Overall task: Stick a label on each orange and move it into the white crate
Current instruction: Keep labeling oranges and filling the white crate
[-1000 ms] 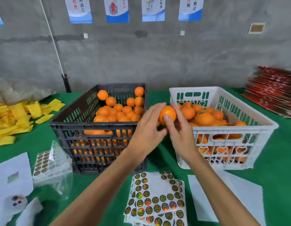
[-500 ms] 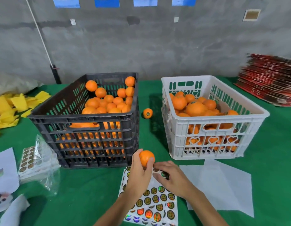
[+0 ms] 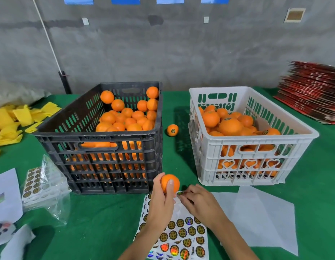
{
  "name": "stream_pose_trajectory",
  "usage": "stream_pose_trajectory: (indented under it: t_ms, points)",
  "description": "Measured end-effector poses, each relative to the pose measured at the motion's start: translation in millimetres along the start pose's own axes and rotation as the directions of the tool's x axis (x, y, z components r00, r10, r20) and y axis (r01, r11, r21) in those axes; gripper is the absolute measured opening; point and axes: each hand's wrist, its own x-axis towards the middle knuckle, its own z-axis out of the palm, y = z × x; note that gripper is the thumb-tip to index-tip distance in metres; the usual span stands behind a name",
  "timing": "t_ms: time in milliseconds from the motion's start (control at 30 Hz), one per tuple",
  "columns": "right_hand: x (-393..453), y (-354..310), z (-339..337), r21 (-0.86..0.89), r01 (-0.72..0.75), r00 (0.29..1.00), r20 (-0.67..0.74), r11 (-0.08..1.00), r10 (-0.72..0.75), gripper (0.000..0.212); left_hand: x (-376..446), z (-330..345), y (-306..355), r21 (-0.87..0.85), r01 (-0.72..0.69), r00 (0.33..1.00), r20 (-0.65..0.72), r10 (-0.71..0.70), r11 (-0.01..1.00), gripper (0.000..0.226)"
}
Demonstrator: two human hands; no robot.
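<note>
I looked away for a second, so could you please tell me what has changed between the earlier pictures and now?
The left hand brought the orange down from beside the white crate to the sticker sheet and keeps gripping it. The right hand let go of it and now picks at a sticker. Both crates and the loose orange between them stayed put.

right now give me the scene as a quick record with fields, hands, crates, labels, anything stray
left hand: left hand holds one orange above the label sheet
right hand: right hand pinches a round label at the top edge of the label sheet
held orange label: none visible on the side facing the camera
black crate: black crate holds many oranges
white crate: white crate partly filled, some oranges show labels
stray: labelled orange lies on the green table between the crates
spare labels: bagged label sheets left of the black crate
</note>
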Motion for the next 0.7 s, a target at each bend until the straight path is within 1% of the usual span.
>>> stream_pose_trajectory:
  t_ms: [67,167,200,267,367,433,500,600,667,700]
  points:
    - [0.3,-1.0,-2.7,-0.049,-0.017,0.997,0.071,0.999,0.020,0.043,-0.4,-0.2,0.6,0.002,-0.001,1.000,0.007,0.001,1.000,0.051]
    - [-3.0,-1.0,-4.8,0.035,-0.069,0.987,0.150,0.997,0.063,0.068,-0.9,-0.9,2.0,0.011,0.006,1.000,0.008,-0.006,1.000,0.049]
    - [-4.2,-0.5,-4.6,0.055,-0.071,0.985,0.158,0.996,0.062,0.071,-1.0,-1.0,2.4,0.011,0.008,1.000,0.004,-0.008,1.000,0.049]
    - [-5.2,0.5,-3.7,0.087,-0.070,0.986,0.155,0.994,0.056,0.066,-1.6,-1.2,3.7,-0.009,0.010,1.000,-0.005,-0.010,1.000,0.051]
    - [-2.9,-0.1,-1.9,0.159,-0.081,0.994,0.085,0.984,0.068,0.045,-2.9,-2.2,6.9,-0.021,0.019,1.000,-0.022,-0.019,1.000,0.048]
    - [-1.4,-2.0,-0.9,0.168,-0.071,0.997,0.054,0.983,0.062,0.036,-2.6,-3.0,7.3,-0.007,0.030,0.999,-0.023,-0.031,1.000,0.052]
    - [-1.8,-4.0,-0.2,0.131,-0.053,0.998,0.034,0.990,0.049,0.032,-3.5,-3.3,7.7,-0.001,0.047,0.999,-0.018,-0.047,0.999,0.055]
    - [-2.3,-6.9,-0.1,0.012,-0.049,0.999,-0.008,0.999,0.049,0.031,-4.9,-3.7,11.1,0.001,0.052,0.999,-0.010,-0.052,0.999,0.056]
    - [-1.4,-9.9,0.4,-0.042,-0.083,0.997,-0.007,0.996,0.083,0.032,-4.9,-4.1,12.9,0.006,0.059,0.998,-0.004,-0.059,0.998,0.058]
    - [-0.7,-11.3,-0.1,-0.031,-0.120,0.993,-0.009,0.992,0.119,0.032,-4.7,-4.2,13.0,0.011,0.061,0.998,-0.003,-0.061,0.998,0.059]
